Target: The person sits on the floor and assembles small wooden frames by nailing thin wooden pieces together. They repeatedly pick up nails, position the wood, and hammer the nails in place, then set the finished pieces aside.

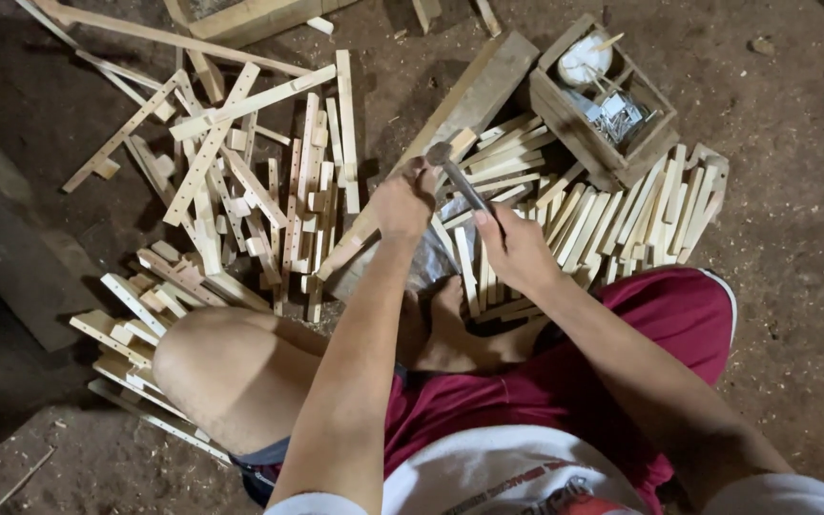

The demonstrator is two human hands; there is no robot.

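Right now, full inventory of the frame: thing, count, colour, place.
hammer: one, grey metal, centre, held in right hand, head near left hand
plank: one, pale wood, diagonal under the hands
nailed slats: many, pale wood, heap at left
loose sticks: many, pale wood, fanned at right
box: one, weathered wood, upper right
nails: a cluster, silver, inside box
floor: dirt, brown, all around
shorts: maroon, on the seated person
left hand: on plank, by hammer head
right hand: gripping hammer handle
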